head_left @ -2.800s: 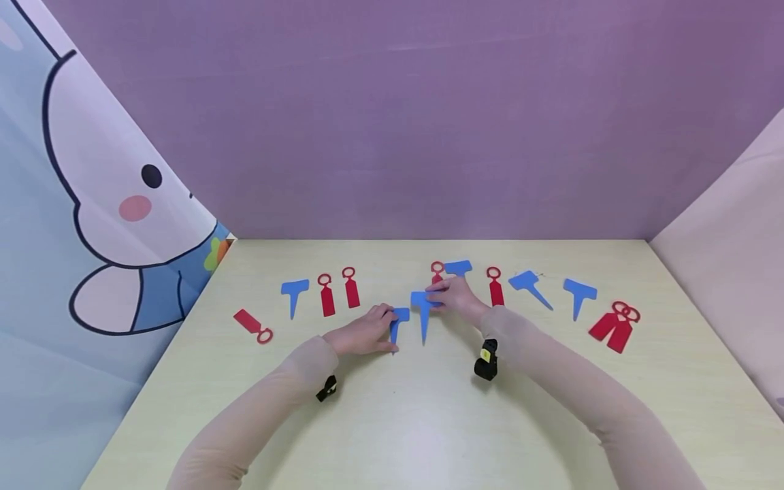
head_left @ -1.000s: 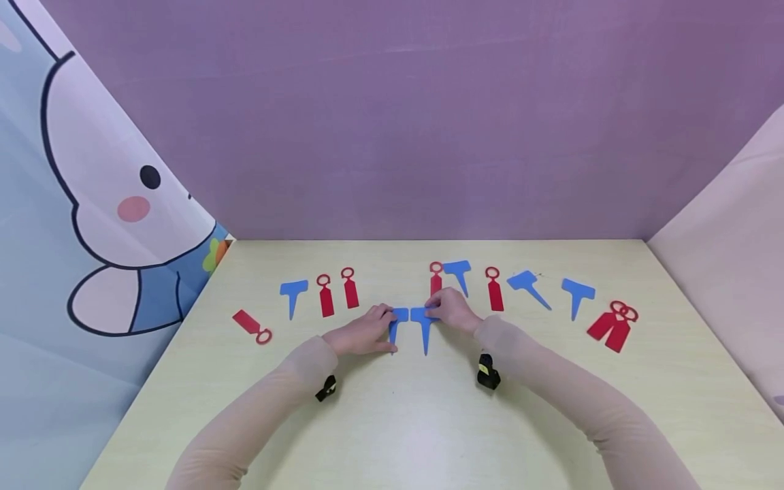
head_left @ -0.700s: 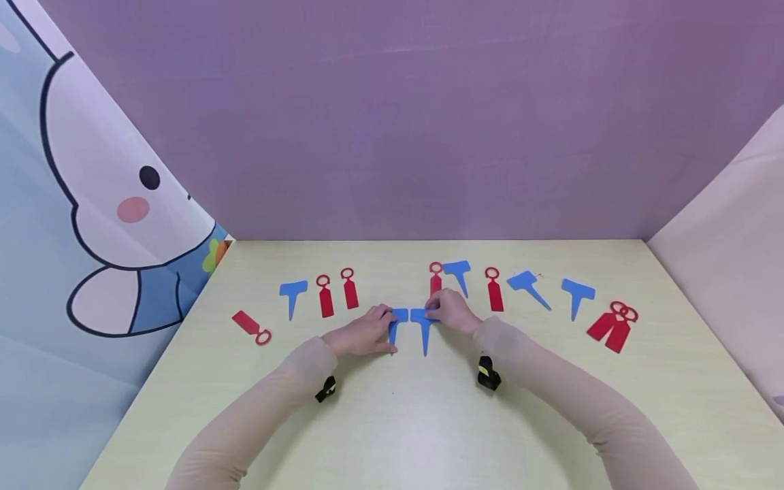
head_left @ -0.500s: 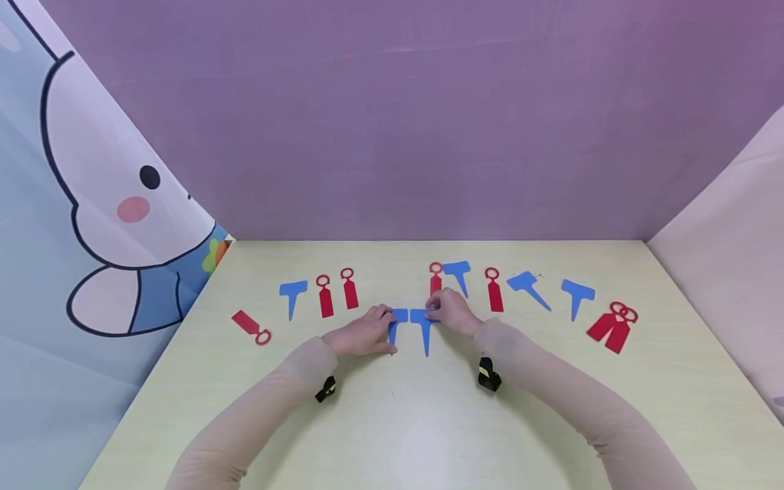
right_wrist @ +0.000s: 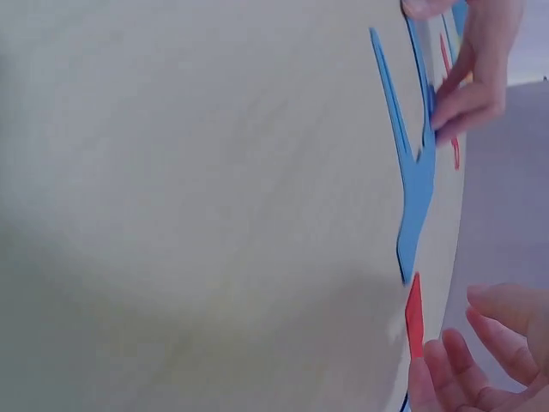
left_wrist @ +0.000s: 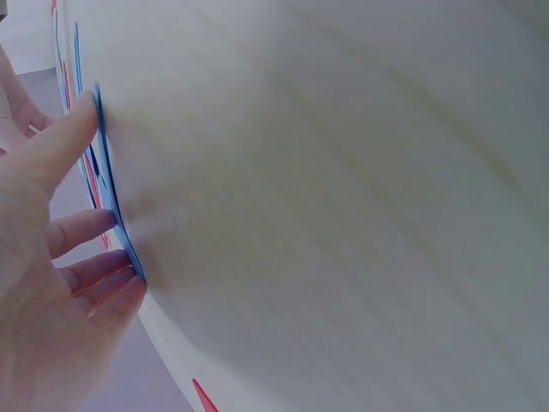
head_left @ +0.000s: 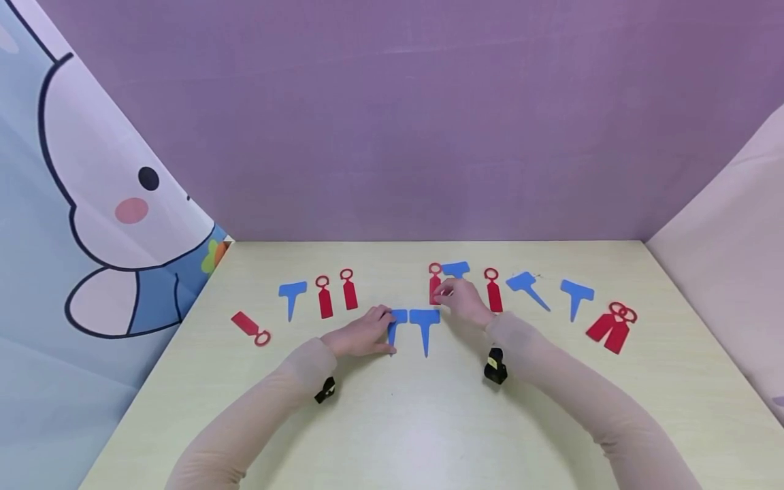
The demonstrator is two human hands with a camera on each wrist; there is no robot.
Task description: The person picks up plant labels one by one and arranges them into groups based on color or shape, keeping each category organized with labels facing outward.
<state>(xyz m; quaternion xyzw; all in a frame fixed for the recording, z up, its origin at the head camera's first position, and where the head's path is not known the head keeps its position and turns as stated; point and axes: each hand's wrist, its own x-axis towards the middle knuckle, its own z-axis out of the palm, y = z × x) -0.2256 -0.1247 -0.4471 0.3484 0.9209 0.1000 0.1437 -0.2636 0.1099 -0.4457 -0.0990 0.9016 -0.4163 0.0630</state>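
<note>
Two blue T-shaped tags lie side by side on the pale table (head_left: 429, 422). My left hand (head_left: 382, 327) rests on the left blue tag (head_left: 397, 321), thumb at its stem and straight fingers at its head; the left wrist view shows this left hand (left_wrist: 51, 257) along that tag (left_wrist: 111, 202). The right blue tag (head_left: 425, 327) lies free, seen again as a blue tag (right_wrist: 416, 172). My right hand (head_left: 444, 292) hovers with relaxed fingers at a red loop tag (head_left: 434, 286). In the right wrist view the right hand (right_wrist: 480, 352) is beside the red tag (right_wrist: 414, 316).
More tags form a row behind: a blue one (head_left: 292, 294) and two red ones (head_left: 323, 301) at left, a lone red one (head_left: 251, 327) far left, and several blue and red ones at right, ending in a red pair (head_left: 614, 325). Cloth walls enclose the table.
My right hand slid the second blue tag down beside the first, let it go, and moved back toward the red loop tag. The left hand has stayed on its blue tag.
</note>
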